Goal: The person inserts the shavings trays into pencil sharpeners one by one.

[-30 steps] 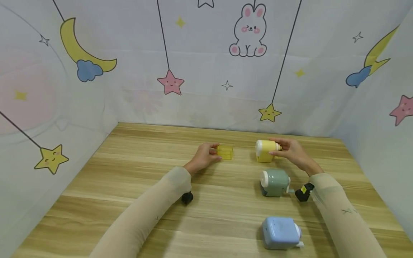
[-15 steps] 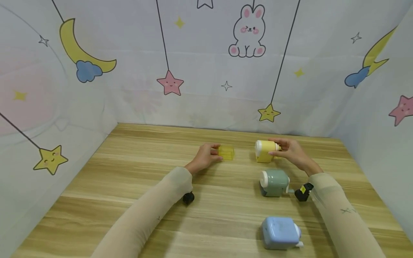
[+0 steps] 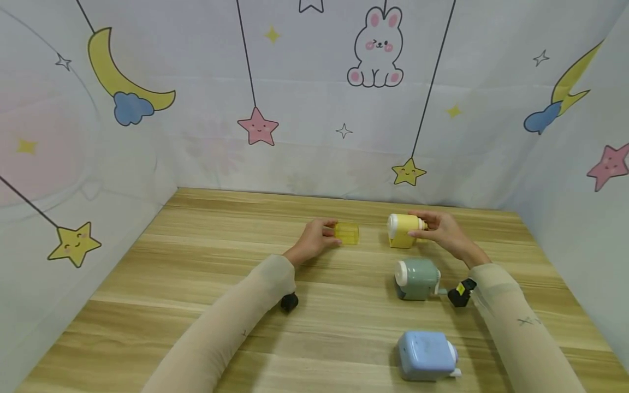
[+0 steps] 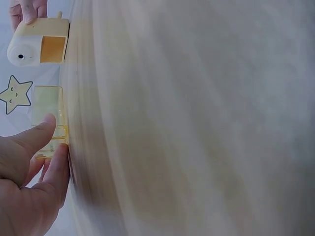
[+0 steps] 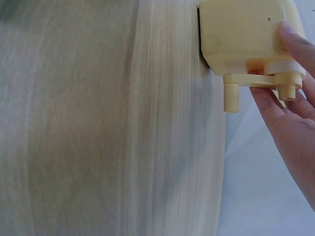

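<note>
My left hand (image 3: 313, 240) pinches a clear yellow shavings drawer (image 3: 348, 233) between thumb and fingers, low over the wooden table. In the left wrist view the thumb lies across the drawer (image 4: 48, 105). To its right, my right hand (image 3: 446, 232) holds a yellow crank pencil sharpener (image 3: 404, 230) by its body, near the crank end. The sharpener (image 4: 42, 42) shows an open drawer slot in its front below the white round face. Its crank handle (image 5: 231, 96) shows in the right wrist view. A gap separates drawer and sharpener.
A green crank pencil sharpener (image 3: 419, 279) stands just in front of the yellow one, near the right forearm. Closer to me is a blue one (image 3: 426, 356). White printed cloth (image 3: 314, 158) walls the table (image 3: 236, 218) at the back and sides.
My left hand has moved slightly right with the drawer, closer to the yellow pencil sharpener. The right hand keeps its hold and stays nearly in place.
</note>
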The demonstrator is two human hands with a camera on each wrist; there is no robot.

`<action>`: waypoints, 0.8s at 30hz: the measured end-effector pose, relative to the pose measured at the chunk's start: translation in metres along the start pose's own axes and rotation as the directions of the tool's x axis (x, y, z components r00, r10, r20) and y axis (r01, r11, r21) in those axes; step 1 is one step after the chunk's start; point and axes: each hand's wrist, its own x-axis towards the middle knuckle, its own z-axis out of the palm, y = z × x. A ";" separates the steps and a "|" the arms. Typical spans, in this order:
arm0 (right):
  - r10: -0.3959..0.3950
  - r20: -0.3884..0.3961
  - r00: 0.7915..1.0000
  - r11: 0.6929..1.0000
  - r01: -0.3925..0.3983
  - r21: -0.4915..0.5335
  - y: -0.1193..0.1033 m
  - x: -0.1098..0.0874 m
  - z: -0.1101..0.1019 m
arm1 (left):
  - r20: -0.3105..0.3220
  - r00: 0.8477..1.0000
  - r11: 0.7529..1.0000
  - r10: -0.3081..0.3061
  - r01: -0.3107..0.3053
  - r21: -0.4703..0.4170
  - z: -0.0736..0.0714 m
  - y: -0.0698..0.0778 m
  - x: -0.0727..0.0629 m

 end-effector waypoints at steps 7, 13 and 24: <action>-0.008 0.000 1.000 1.000 0.008 0.007 -0.001 -0.001 0.000 | 0.006 1.000 1.000 0.013 -0.013 -0.024 0.004 0.002 0.002; -0.002 -0.003 1.000 1.000 0.002 0.002 -0.001 0.000 0.000 | 0.025 0.999 1.000 0.024 -0.024 -0.014 0.009 0.005 0.004; -0.005 -0.004 1.000 1.000 0.005 0.019 -0.002 -0.001 0.000 | 0.015 1.000 1.000 0.018 -0.018 0.015 0.014 0.008 0.005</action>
